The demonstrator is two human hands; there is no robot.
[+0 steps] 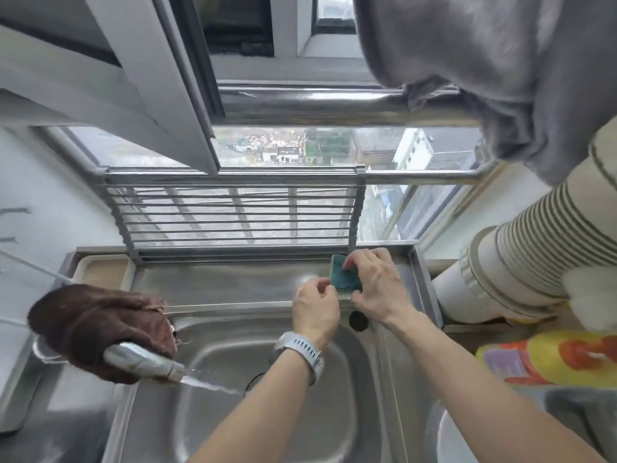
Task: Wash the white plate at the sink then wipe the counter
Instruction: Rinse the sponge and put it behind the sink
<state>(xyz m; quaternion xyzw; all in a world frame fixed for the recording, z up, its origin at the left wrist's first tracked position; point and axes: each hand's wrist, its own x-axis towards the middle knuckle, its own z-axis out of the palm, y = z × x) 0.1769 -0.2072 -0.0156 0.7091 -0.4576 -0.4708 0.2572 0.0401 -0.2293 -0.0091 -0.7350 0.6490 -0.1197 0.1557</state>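
A green sponge (344,275) stands on edge on the steel ledge behind the sink basin (267,412). My right hand (377,289) grips it, thumb over its top and fingers below. My left hand (315,310), with a white watch on the wrist, is curled against the sponge's left edge, fingertips pinching it. Water runs from the faucet (143,362) into the basin. A pale curved rim (445,439) at the bottom right may be the white plate; most of it is cut off.
A brown cloth (100,329) is draped over the faucet at the left. A roll-up rack (233,222) leans against the window behind the sink. To the right are a ribbed duct (521,262) and a yellow-orange bottle (547,359). Grey fabric (500,61) hangs overhead.
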